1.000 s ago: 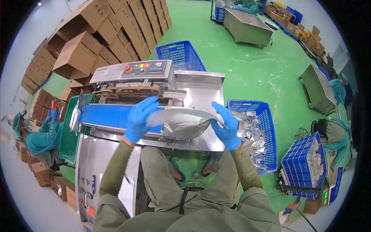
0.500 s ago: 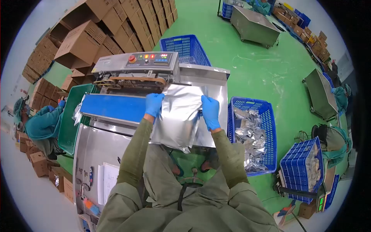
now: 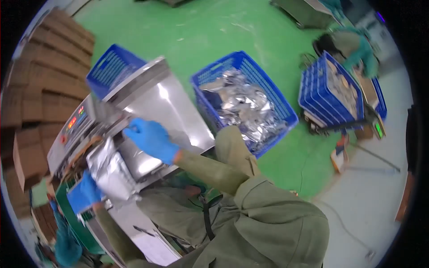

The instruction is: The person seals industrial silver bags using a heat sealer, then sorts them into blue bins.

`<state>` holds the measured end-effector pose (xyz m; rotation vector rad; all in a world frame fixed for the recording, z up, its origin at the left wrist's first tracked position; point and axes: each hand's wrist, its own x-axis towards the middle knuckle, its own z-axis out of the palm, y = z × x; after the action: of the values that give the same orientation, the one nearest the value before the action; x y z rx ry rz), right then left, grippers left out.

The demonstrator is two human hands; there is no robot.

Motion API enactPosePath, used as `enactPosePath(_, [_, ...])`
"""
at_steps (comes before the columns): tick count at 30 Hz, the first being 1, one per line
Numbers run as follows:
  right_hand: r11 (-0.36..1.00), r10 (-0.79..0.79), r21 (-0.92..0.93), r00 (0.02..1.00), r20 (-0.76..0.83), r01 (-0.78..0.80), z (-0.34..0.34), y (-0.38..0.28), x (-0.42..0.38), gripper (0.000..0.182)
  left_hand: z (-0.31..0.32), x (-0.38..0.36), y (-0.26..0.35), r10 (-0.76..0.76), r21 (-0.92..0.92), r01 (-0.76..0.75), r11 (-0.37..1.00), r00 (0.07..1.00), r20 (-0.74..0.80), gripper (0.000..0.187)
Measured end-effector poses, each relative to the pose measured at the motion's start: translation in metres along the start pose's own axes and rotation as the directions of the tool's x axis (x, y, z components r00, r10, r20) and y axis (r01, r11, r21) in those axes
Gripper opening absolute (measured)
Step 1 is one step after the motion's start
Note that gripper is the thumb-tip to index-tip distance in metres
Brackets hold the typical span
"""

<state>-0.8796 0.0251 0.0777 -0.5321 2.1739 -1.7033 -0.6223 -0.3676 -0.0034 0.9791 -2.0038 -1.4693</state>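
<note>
A silver foil bag lies at the sealing machine, its upper end near the machine's belt. My left hand, in a blue glove, is beside the bag's left edge over the blue conveyor; motion blur hides its fingers. Above the steel tray, my right hand is off the bag, its gloved fingers curled together; whether anything small is between them cannot be made out. Crumpled silver bags fill the blue basket beyond the tray.
Another blue basket stands behind the steel tray. Cardboard boxes are stacked at the left. A loaded blue crate stands at the right near a co-worker. Another co-worker is at lower left. Papers lie near my lap.
The view has turned right, shifting the machine left in the picture. The bag, earlier held between both hands, is now at the machine's belt. My right hand has let go of it.
</note>
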Motion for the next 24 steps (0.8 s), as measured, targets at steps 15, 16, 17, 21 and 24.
enactPosePath(15, [0.699,0.103,-0.659,0.95,-0.294,-0.28,-0.167,0.506,0.017,0.033,-0.018,-0.302,-0.035,0.076,0.549,0.285,0.786,0.836,-0.543,0.037])
enactPosePath(16, [0.699,0.1,-0.675,0.966,-0.237,-0.238,-0.167,0.499,0.022,0.031,-0.02,-0.307,-0.02,0.06,0.535,0.303,0.789,0.829,-0.556,0.036])
enactPosePath(17, [0.697,0.1,-0.69,0.979,-0.176,-0.195,-0.169,0.48,0.026,0.028,-0.011,-0.311,-0.004,0.074,0.579,0.333,0.744,0.82,-0.567,0.036])
enactPosePath(21, [0.809,-0.157,-0.587,0.975,-0.154,0.037,-0.198,0.407,0.025,0.031,0.043,-0.321,0.022,0.19,0.611,0.22,0.76,0.824,-0.533,0.035])
enactPosePath(24, [0.828,-0.185,-0.528,0.981,0.059,0.188,-0.227,0.264,0.029,0.036,0.111,-0.314,0.02,0.229,0.412,-0.049,0.91,0.888,-0.399,0.028])
